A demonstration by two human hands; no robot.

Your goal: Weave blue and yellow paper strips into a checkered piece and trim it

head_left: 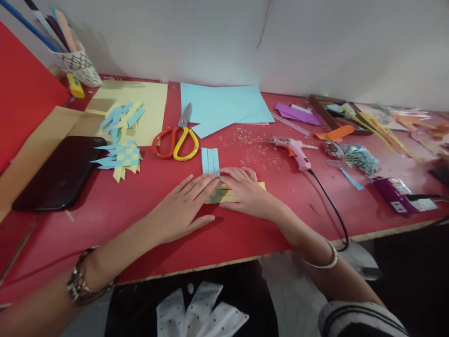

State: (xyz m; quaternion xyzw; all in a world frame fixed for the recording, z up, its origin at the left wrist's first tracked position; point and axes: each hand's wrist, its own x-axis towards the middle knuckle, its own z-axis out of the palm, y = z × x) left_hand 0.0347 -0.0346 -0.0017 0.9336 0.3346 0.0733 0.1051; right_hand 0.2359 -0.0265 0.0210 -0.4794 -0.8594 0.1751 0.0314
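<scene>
Blue paper strips [210,160] stand up from a small weave with yellow paper strips [260,186] that run to the right. Over the weave's left part lies my left hand [191,201], fingers stretched out and thumb apart. My right hand [247,194] rests on the yellow strips with its fingers spread over them, the fingertips meeting those of my left hand near the blue strips. Part of the woven checks is hidden beneath both hands. Behind them lie scissors [180,138] with one red and one yellow handle loop.
A pink glue gun [293,149] with a black cable lies to the right, near a purple power strip [396,194]. Finished-looking woven paper [124,157] and a black phone-like slab [61,173] are on the left. Blue paper sheets [224,105] lie against the wall.
</scene>
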